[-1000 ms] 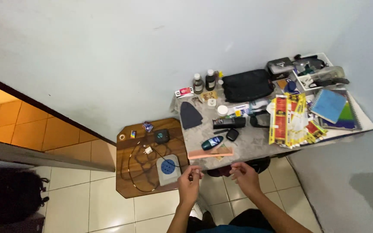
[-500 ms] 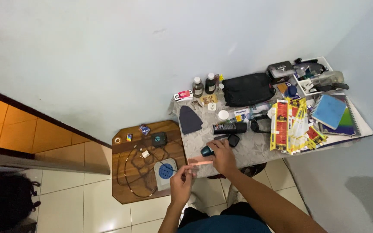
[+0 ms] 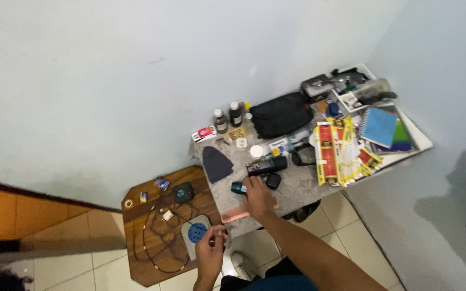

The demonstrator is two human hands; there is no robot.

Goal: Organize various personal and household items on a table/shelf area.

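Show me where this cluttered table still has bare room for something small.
Bare marble table shows between the right hand and the yellow-red leaflets, along the front edge. Crowded: the back row, bottles to black pouch, and the notebook corner.

A grey stone-patterned counter [image 3: 297, 188] stands in the wall corner, crowded with a black pouch [image 3: 280, 113], two dark bottles [image 3: 227, 116], a dark cloth [image 3: 217, 164], a black canister [image 3: 266, 165], yellow-and-red leaflets [image 3: 336, 152] and notebooks [image 3: 383, 128]. Beside it, lower down, a wooden board [image 3: 146, 264] carries a coiled cable [image 3: 160, 240] and a scale [image 3: 195, 233] — all above the tiled floor [image 3: 87, 269].
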